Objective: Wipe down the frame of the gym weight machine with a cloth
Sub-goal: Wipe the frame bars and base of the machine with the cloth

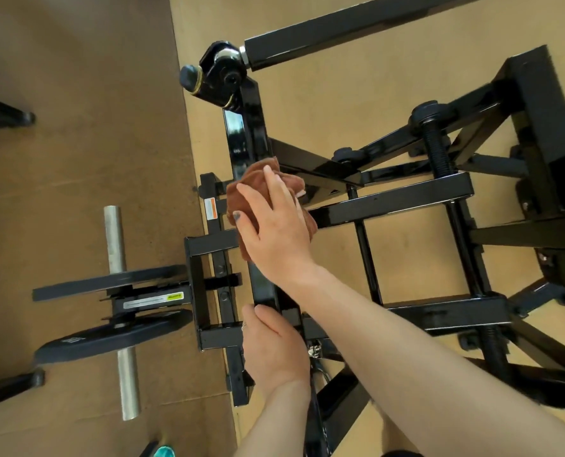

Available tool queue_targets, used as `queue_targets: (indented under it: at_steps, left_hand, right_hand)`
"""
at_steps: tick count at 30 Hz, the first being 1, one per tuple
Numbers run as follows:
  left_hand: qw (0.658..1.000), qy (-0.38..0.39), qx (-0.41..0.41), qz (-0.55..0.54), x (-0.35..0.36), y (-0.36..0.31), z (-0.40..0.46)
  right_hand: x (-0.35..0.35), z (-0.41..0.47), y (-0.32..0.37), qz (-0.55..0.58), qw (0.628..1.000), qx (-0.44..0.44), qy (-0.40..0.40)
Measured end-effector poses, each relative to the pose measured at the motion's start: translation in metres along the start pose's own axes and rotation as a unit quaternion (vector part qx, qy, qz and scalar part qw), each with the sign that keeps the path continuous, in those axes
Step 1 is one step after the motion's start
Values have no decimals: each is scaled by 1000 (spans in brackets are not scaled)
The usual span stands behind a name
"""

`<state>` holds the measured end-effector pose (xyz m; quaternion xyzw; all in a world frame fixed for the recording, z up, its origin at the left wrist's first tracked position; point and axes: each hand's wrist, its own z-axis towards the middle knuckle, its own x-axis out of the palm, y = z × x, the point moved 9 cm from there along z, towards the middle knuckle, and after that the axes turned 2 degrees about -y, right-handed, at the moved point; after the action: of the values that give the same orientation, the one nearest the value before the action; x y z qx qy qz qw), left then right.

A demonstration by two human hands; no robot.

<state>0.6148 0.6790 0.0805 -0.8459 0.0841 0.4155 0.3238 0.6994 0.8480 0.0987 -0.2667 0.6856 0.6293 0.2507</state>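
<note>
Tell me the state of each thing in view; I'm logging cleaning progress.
Brown cloth: bunched, pressed on the frame under the right hand.
Right hand: fingers spread flat over the cloth.
Left hand: gripping the black steel frame bar.
Black weight plates: loaded on the silver metal peg.

Tan floor [357, 94] fills the right side, meeting a darker brown floor strip [76, 127] along a straight seam. Two black bar ends [27, 118] reach in from the left edge. A teal shoe tip [164, 451] shows at the bottom edge.
</note>
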Motion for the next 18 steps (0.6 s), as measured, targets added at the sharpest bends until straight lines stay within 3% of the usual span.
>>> queue_targets:
  at_steps: [6,15,18]
  left_hand:
    - [1000,8,10,-16,0,-2,-1]
    - [995,100,11,-15,-3,-19,9]
    - [993,59,8,-101,-16,-63,37]
  right_hand:
    - [-3,67,6,-24,999,19,-31]
    - [1,-8,-2,9,1000,10,-7]
    - [1,2,-2,7,1000,-12,-10]
